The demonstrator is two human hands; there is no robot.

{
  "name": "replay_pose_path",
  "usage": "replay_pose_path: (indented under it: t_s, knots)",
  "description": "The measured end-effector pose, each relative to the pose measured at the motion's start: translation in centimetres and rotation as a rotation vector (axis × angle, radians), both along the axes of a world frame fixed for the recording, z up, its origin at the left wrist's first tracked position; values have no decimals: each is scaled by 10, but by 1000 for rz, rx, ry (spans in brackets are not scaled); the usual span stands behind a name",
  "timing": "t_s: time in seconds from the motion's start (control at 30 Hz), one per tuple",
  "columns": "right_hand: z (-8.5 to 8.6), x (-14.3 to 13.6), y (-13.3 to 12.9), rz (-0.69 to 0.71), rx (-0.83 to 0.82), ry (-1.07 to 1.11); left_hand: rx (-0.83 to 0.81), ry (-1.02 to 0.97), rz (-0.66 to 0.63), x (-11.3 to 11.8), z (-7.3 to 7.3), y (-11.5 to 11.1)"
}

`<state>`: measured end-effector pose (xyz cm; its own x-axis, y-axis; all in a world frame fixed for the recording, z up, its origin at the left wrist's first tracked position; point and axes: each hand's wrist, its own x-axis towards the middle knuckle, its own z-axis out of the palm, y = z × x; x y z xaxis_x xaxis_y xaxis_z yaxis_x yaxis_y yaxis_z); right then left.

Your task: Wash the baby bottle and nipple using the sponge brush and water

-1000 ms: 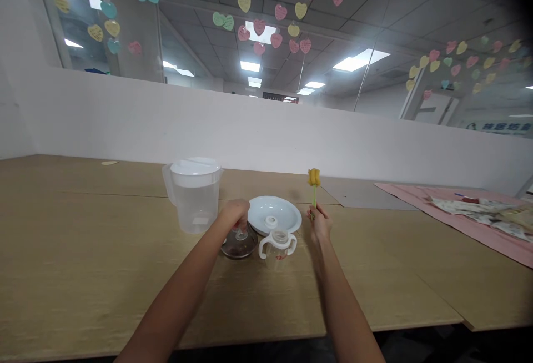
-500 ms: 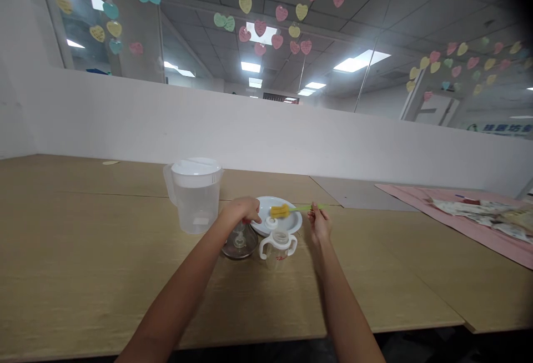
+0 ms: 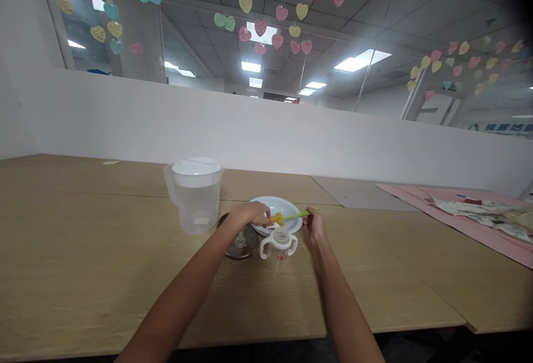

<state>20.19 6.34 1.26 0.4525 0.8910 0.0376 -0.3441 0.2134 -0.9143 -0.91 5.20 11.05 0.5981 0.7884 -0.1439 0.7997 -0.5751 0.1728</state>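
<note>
My right hand (image 3: 315, 224) pinches the green handle of a bottle brush (image 3: 297, 215). The brush's yellow head reaches to the fingertips of my left hand (image 3: 257, 214). Those fingers are closed on a small white bottle ring (image 3: 272, 226), partly hidden by the hand and the brush head. Both are over a white plate (image 3: 295, 227). Just in front of the plate stands a clear baby bottle (image 3: 278, 252), uncapped, with two white handles. Under my left forearm sits a dark, shallow dish (image 3: 250, 245) with a clear nipple (image 3: 239, 240) in it.
A translucent pitcher (image 3: 197, 202) with a white lid stands left of the dish. To the far right, a pink cloth (image 3: 416, 199) bears papers or packets. A low white wall (image 3: 266, 135) runs behind the wooden table (image 3: 395, 263).
My left hand has moved right from above the dish to the white ring, which now looks tilted. My right hand has shifted slightly left and down with the brush.
</note>
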Motion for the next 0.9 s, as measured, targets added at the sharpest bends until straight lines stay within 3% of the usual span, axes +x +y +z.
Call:
replay_pose_path:
  t_s: [0.27,0.47,0.67,0.77,0.9]
  knots:
    - [-1,0,0,-8,-32,53,52,-120,-198,14,-10,-2]
    - [2,0,-1,-116,-61,72,24,-109,-170,13,-12,3]
    - [2,4,-2,-222,-94,125,120,-203,-108,1,0,6]
    - [2,4,-2,-190,-78,132,238,-324,-72,-1,5,5]
    - [3,5,-2,-49,14,190,264,-469,-83,0,3,8]
